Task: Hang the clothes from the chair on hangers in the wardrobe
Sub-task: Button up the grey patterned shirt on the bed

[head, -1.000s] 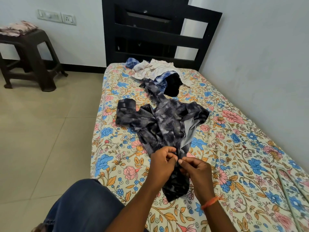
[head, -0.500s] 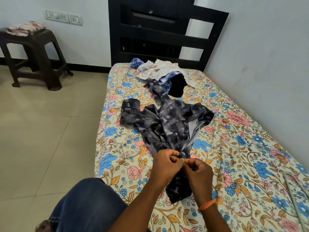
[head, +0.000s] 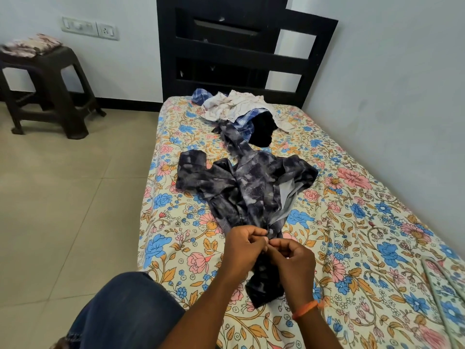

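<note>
1. The dark patterned shirt (head: 249, 187) lies on the floral bedsheet (head: 352, 222), about the middle of the bed, its long axis running from the person toward the headboard (head: 241, 46).
2. Its near end is bunched narrow and lies under the hands; the far end tapers into a twisted strip that reaches the heap of clothes. One sleeve is spread toward the floor side, the other toward the wall side, where a pale grey inner face shows.
3. The left hand (head: 242, 250) has its fingers curled and pinches the shirt front at a small pale button; the thumb and forefinger meet at the fabric.
4. The right hand (head: 293, 260) is curled too and pinches the same spot from the other side, fingertips touching those of the left. An orange band (head: 305, 308) sits on its wrist.
5. Both hands hide the part of the shirt beneath them.
6. Past the shirt's far end, near the headboard, sits a pile of clothes (head: 239, 109): white cloth, a blue checked piece and something black.
7. A thin metal hanger (head: 437, 293) lies on the sheet at the right edge, well apart from the shirt and only partly in view.
8. A knee in blue denim (head: 125, 311) fills the lower left.
9. A dark plastic stool (head: 45, 89) stands on the tiled floor (head: 63, 197) by the far wall, with folded cloth (head: 30, 45) on top.
</note>
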A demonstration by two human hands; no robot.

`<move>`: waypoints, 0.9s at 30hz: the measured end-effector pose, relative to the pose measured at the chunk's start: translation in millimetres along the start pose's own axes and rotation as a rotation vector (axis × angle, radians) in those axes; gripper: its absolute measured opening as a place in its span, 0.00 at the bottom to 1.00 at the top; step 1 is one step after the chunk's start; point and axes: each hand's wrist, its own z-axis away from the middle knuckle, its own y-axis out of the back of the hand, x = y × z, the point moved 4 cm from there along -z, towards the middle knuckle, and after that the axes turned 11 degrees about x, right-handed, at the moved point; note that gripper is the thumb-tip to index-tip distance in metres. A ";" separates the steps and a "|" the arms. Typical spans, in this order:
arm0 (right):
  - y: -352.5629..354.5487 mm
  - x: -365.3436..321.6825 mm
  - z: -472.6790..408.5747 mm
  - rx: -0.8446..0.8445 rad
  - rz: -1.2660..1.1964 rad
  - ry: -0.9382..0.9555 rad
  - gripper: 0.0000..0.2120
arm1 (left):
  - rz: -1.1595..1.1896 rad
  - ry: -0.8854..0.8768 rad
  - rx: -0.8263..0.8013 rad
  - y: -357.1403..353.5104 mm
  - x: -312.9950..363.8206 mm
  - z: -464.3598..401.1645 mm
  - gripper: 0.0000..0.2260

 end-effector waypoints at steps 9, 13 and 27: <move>3.1 3.2 2.7 -0.093 -0.146 -0.147 0.04 | -0.085 -0.068 0.013 -1.5 -3.9 -0.9 0.13; -1.3 4.9 1.8 -0.113 -0.140 -0.177 0.02 | -0.111 -0.059 0.039 -2.1 0.6 1.2 0.20; -3.5 7.1 1.3 -0.166 -0.286 -0.314 0.07 | -0.122 -0.103 0.022 -6.8 4.9 10.6 0.27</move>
